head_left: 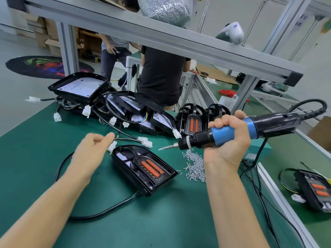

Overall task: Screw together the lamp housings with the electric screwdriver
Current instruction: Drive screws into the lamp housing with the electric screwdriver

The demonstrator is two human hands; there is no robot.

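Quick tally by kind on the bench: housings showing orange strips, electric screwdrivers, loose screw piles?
Housings with orange strips: 3
Electric screwdriver: 1
Loose screw pile: 1
Total: 5

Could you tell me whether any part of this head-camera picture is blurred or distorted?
Head view: the left hand is smeared by motion blur; the right hand and screwdriver are sharp; the wide lens bends the frame beam and table edge.
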